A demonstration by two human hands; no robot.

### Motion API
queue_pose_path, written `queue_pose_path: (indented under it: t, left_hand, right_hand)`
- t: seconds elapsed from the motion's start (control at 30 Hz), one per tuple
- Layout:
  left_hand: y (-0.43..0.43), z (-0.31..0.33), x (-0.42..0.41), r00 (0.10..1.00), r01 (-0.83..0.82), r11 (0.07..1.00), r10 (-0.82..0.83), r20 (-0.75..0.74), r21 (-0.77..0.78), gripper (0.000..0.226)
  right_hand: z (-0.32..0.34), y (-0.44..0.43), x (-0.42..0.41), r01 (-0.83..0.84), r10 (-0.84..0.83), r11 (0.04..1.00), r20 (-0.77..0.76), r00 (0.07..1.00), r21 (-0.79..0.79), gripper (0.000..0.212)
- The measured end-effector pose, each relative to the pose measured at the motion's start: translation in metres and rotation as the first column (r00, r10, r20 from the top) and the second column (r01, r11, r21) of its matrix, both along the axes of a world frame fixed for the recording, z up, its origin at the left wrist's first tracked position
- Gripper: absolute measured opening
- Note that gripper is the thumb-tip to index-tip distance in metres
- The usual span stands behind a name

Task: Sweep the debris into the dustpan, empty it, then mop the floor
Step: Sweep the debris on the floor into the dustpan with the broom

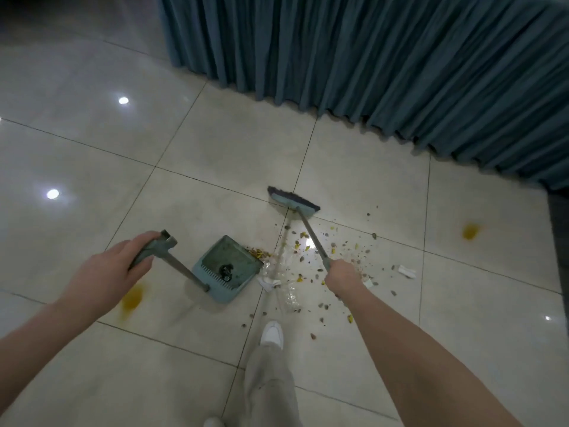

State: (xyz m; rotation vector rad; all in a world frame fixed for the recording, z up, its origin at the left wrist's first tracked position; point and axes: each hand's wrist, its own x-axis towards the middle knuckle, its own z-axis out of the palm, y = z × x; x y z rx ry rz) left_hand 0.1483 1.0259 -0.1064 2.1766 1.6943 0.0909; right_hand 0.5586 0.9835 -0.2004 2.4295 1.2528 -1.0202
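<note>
While the left hand [120,266] curls its fingers round the top grip of the dustpan [228,266], whose pan rests on the tiled floor [215,149] with dark bits inside, the right hand [341,277] grips the broom [292,202] by its handle. The broom's head sits beyond the debris [332,251], which is scattered just right of the pan. Yellow stains [132,298] mark the tiles, and a blue curtain [369,57] hangs behind.

broom handle [311,234]: top end vanishes inside the right hand [343,274].
dustpan grip [147,251]: mostly buried under the left hand [107,272].
dark lump [226,270] in the dustpan [217,291]: too small to name.
near shoe [213,422]: sliced off by the bottom edge.
</note>
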Motion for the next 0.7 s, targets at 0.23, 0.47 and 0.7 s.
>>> queue_pose_path:
  t: [0.23,0.47,0.7]
  left_hand:
    - [-0.057,0.006,-0.002,1.0,0.029,0.999,-0.029,0.0,0.025,0.039]
    - [-0.162,0.007,-0.016,1.0,0.006,0.997,-0.008,0.021,0.081,0.041]
    - [-0.222,0.013,-0.02,0.998,0.031,0.997,-0.034,0.045,0.072,0.041]
  right_hand:
    - [-0.006,-0.101,-0.021,-0.06,0.06,0.998,-0.037,0.997,-0.003,0.035]
    - [0.015,-0.238,-0.052,-0.114,0.112,0.992,-0.048,0.993,-0.057,0.045]
    - [0.032,-0.318,-0.064,-0.082,0.082,0.995,-0.001,0.997,-0.065,0.045]
